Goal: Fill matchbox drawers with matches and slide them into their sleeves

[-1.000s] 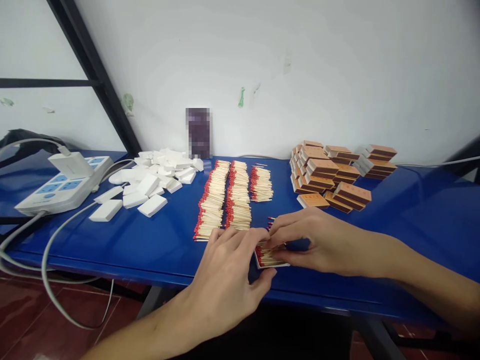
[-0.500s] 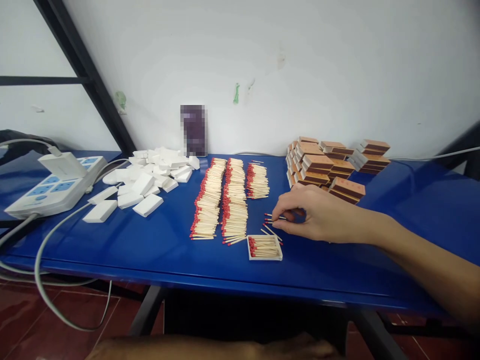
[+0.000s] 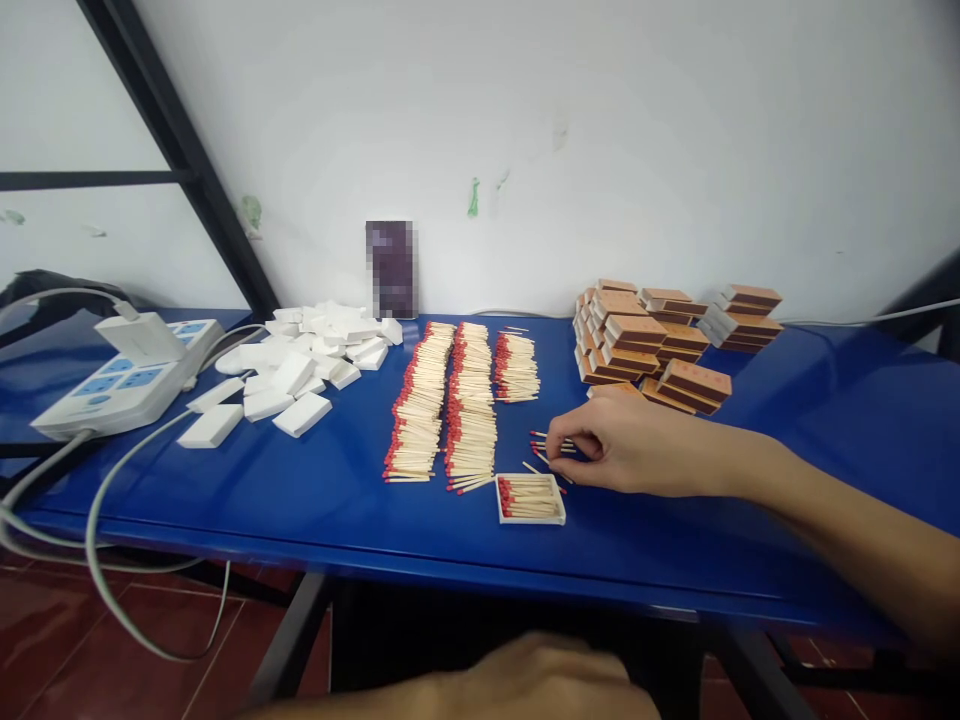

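My right hand point(image 3: 626, 445) is low over the blue tabletop, thumb and forefinger pinched on a matchstick point(image 3: 541, 458) whose red head sticks out to the left. A few loose matchsticks point(image 3: 538, 440) lie beside the fingertips. Just nearer to me sits a white matchbox tray point(image 3: 561, 508), with a layer of red-headed matchsticks point(image 3: 525, 495) inside. Below the table edge my left hand point(image 3: 555, 685) shows only its blurred back; its fingers are hidden. Beyond the tray, two long rows of matchsticks point(image 3: 472, 400) and one shorter row point(image 3: 517, 368) lie side by side.
White empty-looking trays point(image 3: 300, 375) are heaped at left, near a power strip point(image 3: 131, 385) with looping cables. Stacked brown matchbox sleeves point(image 3: 637, 335) stand at back right. A pixelated dark rectangular object point(image 3: 392, 270) leans on the wall. The blue table's point(image 3: 300, 520) front edge is close to me.
My right hand has moved slightly down toward the matchbox tray, its fingertips closing on a matchstick. My left hand has come higher into view at the bottom. The camera view has shifted a little.
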Demonstrator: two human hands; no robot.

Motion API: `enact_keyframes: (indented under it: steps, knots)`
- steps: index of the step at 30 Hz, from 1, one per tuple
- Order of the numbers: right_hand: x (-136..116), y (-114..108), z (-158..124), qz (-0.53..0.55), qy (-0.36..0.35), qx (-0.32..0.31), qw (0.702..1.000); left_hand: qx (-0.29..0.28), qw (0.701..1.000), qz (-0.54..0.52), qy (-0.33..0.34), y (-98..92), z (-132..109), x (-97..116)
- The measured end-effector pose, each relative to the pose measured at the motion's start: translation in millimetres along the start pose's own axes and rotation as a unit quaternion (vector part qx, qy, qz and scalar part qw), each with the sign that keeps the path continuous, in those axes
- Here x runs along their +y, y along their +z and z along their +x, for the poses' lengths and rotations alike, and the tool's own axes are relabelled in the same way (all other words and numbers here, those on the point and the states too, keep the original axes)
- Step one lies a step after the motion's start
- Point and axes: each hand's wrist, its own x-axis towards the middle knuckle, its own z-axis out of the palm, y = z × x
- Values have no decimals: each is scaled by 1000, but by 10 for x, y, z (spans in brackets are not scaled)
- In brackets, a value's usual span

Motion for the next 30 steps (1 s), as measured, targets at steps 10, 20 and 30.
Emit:
enact_keyframes:
  steps: [10, 20, 30]
  knots:
    - [118, 64, 47, -1, 9, 40, 999, 170, 944, 197, -202, -1209, 34, 121]
    - [165, 98, 66, 1, 13, 51, 999, 245, 947, 113, -175, -1135, 119, 37]
    - [223, 85, 35, 40, -4, 22, 999, 231, 948, 61, -209, -1111, 111, 8]
